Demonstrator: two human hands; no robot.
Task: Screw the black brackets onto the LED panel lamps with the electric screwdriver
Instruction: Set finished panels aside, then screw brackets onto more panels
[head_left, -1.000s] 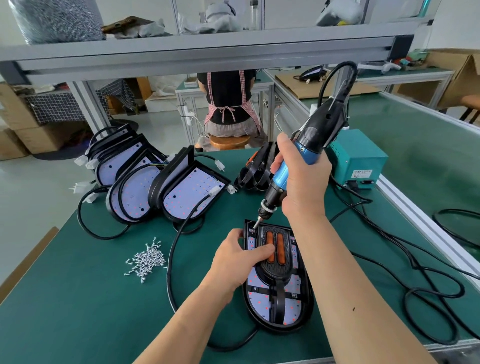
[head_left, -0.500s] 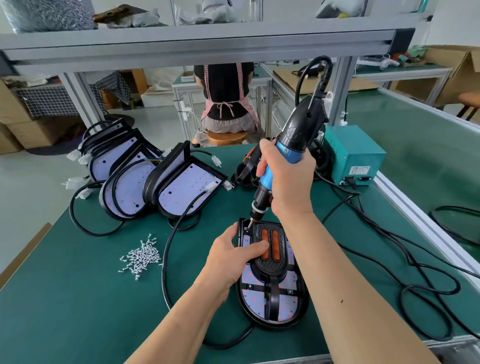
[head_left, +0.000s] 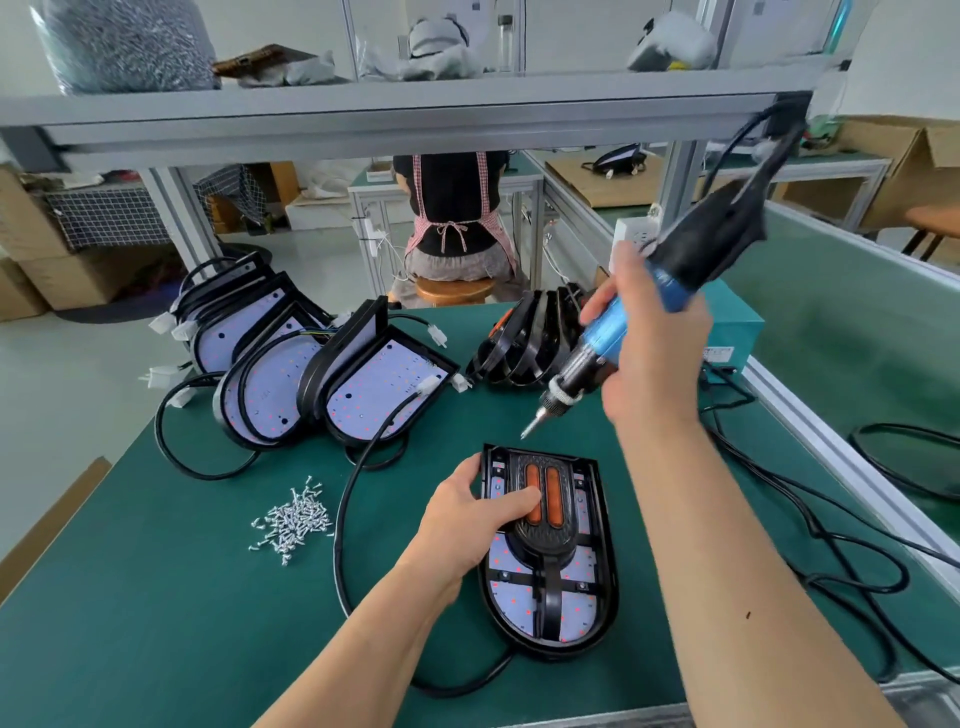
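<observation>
- Nearest, the green table (head_left: 156, 623) is crossed by both forearms, and its front edge is seen as a pale strip at the bottom of the view.
- An LED panel lamp (head_left: 589, 608) is laid flat near that front edge, about mid-table, with its rounded end toward the person.
- A black bracket (head_left: 548, 540) with two orange strips is seated on the lamp, inside its rim.
- The bracket is held down by the left hand (head_left: 467, 519). The fingers are bent over its left side onto an orange strip, and the thumb is laid along the lamp's far-left rim.
- A black cable (head_left: 340, 514) is curved from the lamp's near end, under the left forearm, and away toward the far left.
- Left of the cable, bare mat is left up to the table's left edge, broken only by a loose pile of screws (head_left: 293, 522).
- The electric screwdriver (head_left: 605, 338) is clasped round its blue barrel by the right hand (head_left: 654, 353). It is tilted, with the bit pointed down-left and held clear above the lamp's far edge, touching nothing.
- To the right, tangled cords (head_left: 831, 545) are spread over the mat up to the aluminium rail (head_left: 831, 457) along the table's right edge.
- Further off, other lamps (head_left: 374, 395) are leaned in an overlapping row at the left, and spare brackets (head_left: 524, 343) are stacked on edge at centre.
- A teal box (head_left: 737, 332) is set beside the rail.
- A strip of open mat is left between these and the flat lamp.
- Beyond the far edge, a person (head_left: 452, 208) is seated on a stool, back turned, below a grey shelf (head_left: 363, 114).
</observation>
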